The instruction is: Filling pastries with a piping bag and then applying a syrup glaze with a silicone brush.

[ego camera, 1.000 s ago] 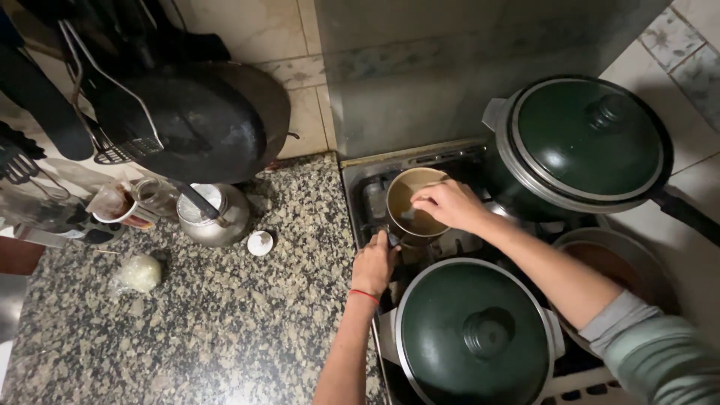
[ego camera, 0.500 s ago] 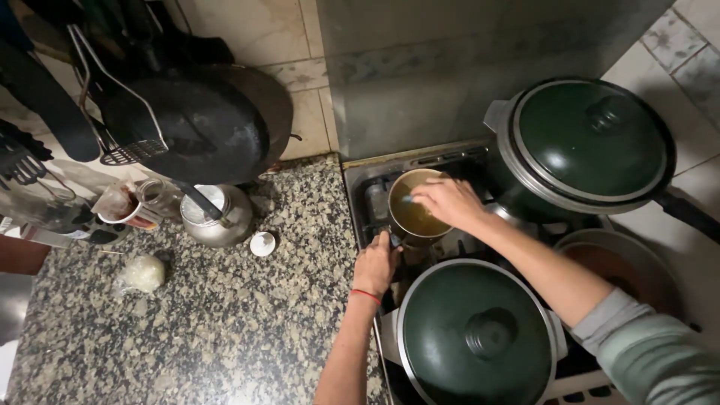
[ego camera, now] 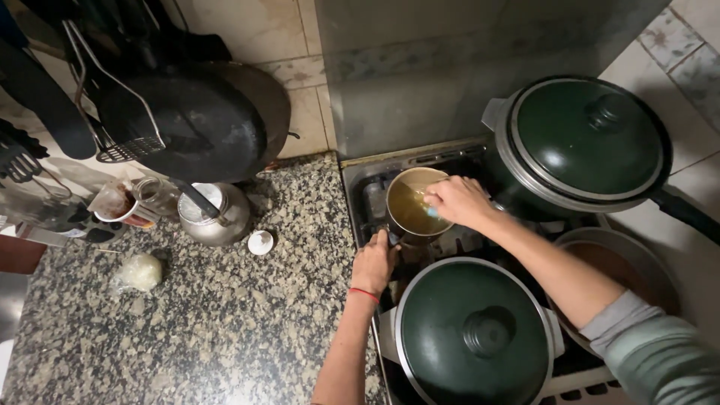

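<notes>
The left hand is gripping the handle of a small pot on the stove, fingers curled shut around it. The right hand is hovering over the pot's rim, fingers pinching a small blue thing above the amber liquid. Two green lidded pots are sitting beside it; a kettle is standing on the counter.

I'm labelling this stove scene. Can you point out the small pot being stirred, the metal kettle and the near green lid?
small pot (ego camera: 409, 214), head view, on the liquid inside.
metal kettle (ego camera: 217, 217), head view, on its rounded body.
near green lid (ego camera: 465, 345), head view, on the dome beside the knob.
</notes>
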